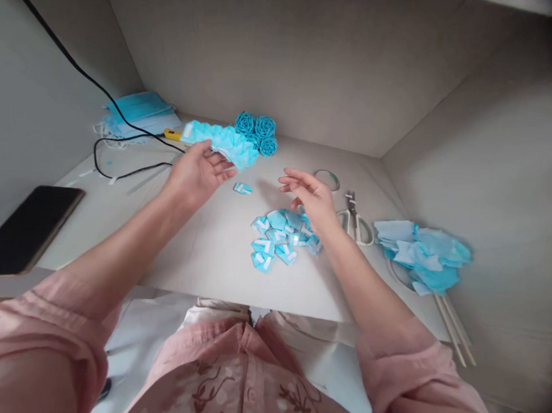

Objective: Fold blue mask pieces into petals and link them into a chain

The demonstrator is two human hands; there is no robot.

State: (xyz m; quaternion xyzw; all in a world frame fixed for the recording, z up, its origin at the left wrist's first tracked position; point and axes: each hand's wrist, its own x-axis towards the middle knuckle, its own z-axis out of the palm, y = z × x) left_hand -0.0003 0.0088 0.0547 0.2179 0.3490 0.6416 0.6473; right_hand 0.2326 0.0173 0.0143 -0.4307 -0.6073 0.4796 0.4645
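Observation:
My left hand (196, 172) holds a light blue strip of overlapping folded pieces (221, 142) by its near edge, thumb against it and fingers bent beneath. My right hand (312, 199) hovers with its fingers apart and nothing visible in them. Just below it lies a pile of small folded blue pieces with white strips on them (277, 234), partly hidden by that hand. A single folded piece (243, 188) rests on the table between my hands. Behind the strip's right end stand several rolled blue rosettes (264, 126).
Face masks (141, 114) are stacked at the back left, beside a yellow-handled corded tool (172, 135). A phone (29, 229) lies at left. Scissors (356, 227), a tape-like ring (328, 180), crumpled blue fabric (423, 253) and thin sticks (453, 329) are at right. Walls enclose the table (198, 251).

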